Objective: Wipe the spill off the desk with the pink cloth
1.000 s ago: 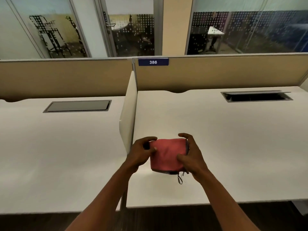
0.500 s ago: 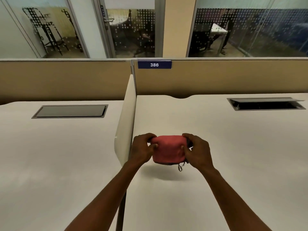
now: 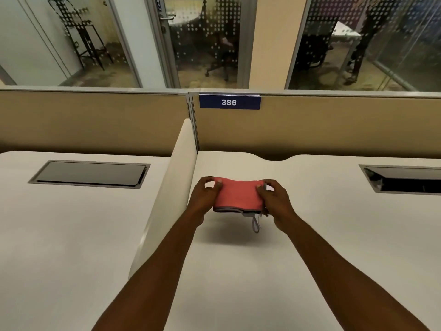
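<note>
- Above the desk [image 3: 310,247], in the head view, we have the pink cloth [image 3: 238,195] folded into a thick pad and held up off the surface; its shadow falls on the desk below it.
- Our left hand [image 3: 205,197] pinches the pad's left end, fingers curled over the top edge.
- Our right hand [image 3: 274,199] pinches the right end the same way, thumb side towards us.
- Soft and light is how we judge it: the layers sag a little at the near edge, and a thin grey loop [image 3: 255,223] dangles free from the hem.
- We would expect it to bunch or unfold if gripped at one corner only, so a hold across the folded top looks like the way to press it flat for wiping.
- No spill can be made out on the pale desk from here.
- Just left of the cloth stands the divider [image 3: 167,194]; a cable hatch [image 3: 405,179] lies well apart to the right.
</note>
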Demonstrator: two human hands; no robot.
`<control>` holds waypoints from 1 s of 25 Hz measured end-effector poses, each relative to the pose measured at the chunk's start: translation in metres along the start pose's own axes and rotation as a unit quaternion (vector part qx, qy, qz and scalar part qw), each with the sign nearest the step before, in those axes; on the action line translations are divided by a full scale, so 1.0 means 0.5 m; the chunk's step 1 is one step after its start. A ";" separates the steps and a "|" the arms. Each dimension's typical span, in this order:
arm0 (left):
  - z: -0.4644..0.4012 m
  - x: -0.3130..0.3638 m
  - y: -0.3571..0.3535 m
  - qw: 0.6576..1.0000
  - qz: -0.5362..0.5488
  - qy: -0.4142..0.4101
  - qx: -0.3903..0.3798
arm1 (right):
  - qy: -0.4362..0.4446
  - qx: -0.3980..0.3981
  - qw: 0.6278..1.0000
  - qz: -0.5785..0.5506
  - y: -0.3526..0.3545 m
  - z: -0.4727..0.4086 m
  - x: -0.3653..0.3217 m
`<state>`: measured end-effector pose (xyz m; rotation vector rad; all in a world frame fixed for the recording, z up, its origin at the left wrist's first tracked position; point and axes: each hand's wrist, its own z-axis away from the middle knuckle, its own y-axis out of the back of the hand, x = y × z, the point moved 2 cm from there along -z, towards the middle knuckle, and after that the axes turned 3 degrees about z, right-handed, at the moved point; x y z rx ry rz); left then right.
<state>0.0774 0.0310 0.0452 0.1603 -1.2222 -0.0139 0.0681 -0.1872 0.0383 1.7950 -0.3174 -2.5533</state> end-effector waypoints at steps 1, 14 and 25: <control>-0.038 0.003 -0.006 0.999 0.023 0.022 -0.015 | -0.043 -0.002 0.998 -0.041 -0.010 -0.038 -0.002; -0.384 0.002 0.006 0.949 -0.283 -0.128 0.060 | 0.092 -0.009 0.984 0.152 -0.152 -0.370 -0.037; -0.360 -0.062 0.012 0.802 -0.536 -0.256 0.060 | 0.310 -0.058 0.773 0.550 -0.201 -0.341 0.037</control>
